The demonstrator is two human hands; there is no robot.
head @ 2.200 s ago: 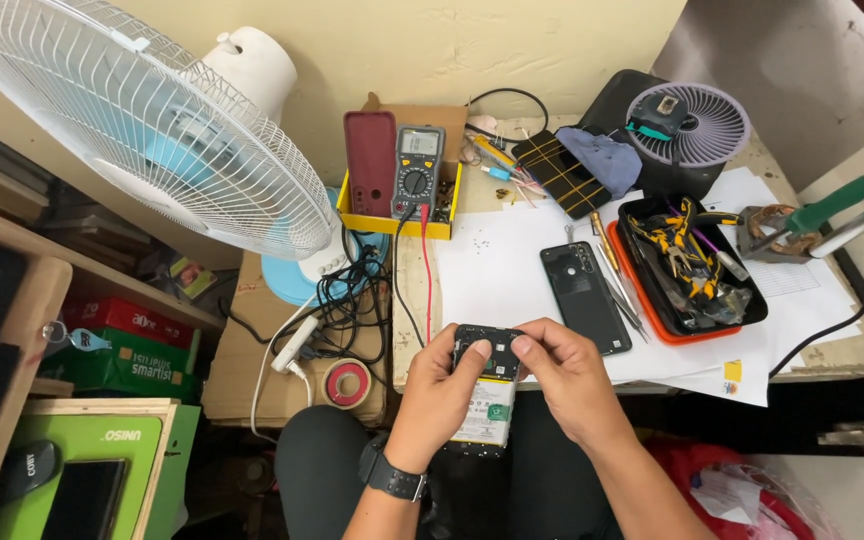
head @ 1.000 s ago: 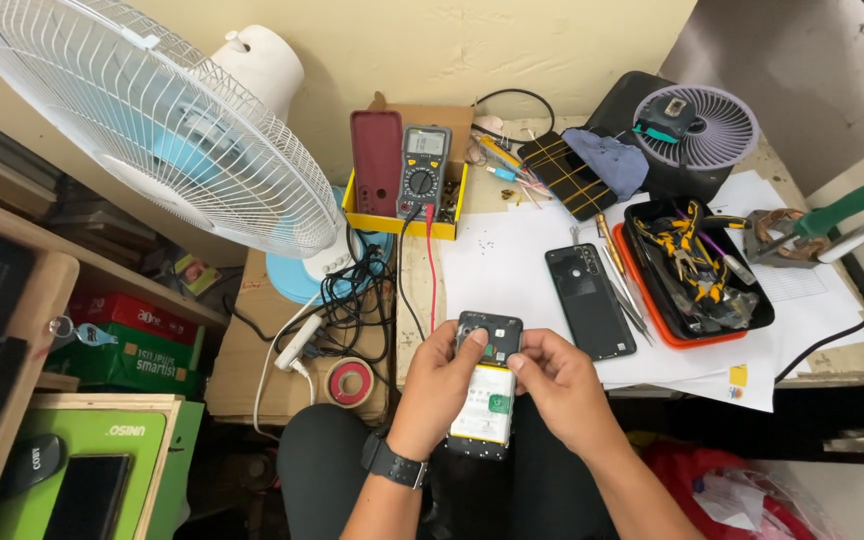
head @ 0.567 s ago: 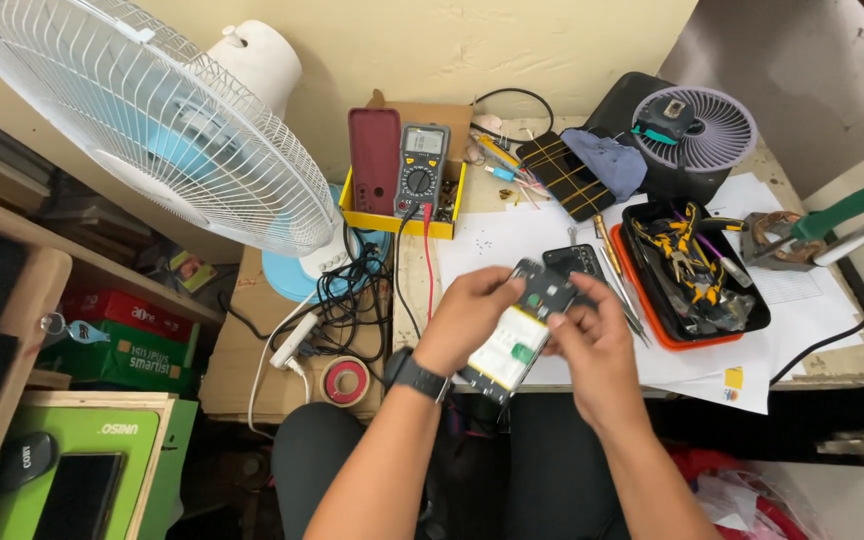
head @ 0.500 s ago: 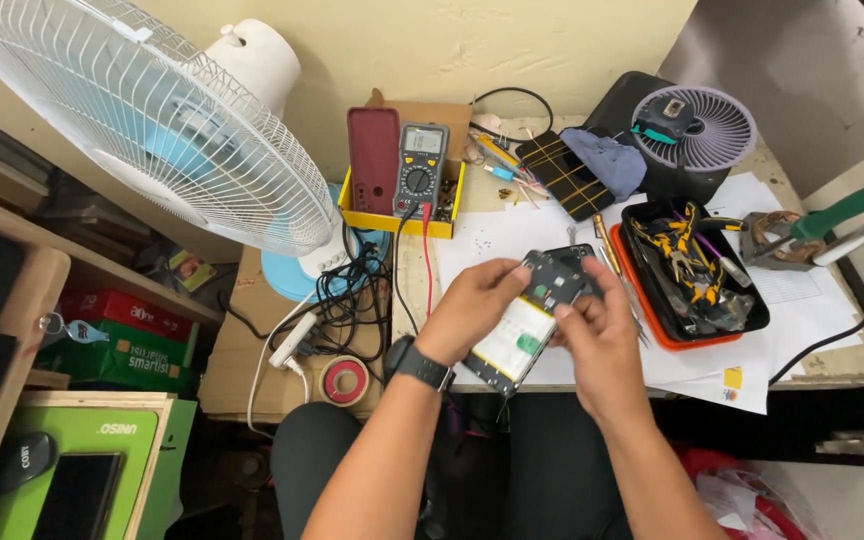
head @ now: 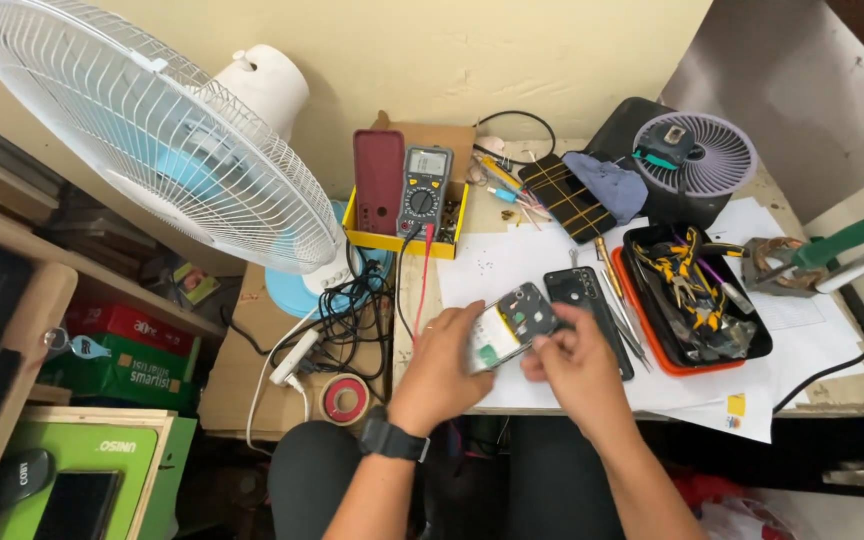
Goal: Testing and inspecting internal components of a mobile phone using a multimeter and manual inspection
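Fingers of both the left hand [head: 439, 362] and right hand [head: 574, 362] clamp an opened phone [head: 508, 326] above the paper-covered bench [head: 512, 265], beside a black back cover [head: 584, 300].

Bare paper [head: 502, 265] ahead looks passable; tool tray [head: 697, 355] and back cover [head: 587, 300] crowd the right.

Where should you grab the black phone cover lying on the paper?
Probably by its two long edges, coming straight down from above. The black phone cover lies flat on the white paper, and it is thin and narrow. The right hand hovers over its near end, so the far end is freer.
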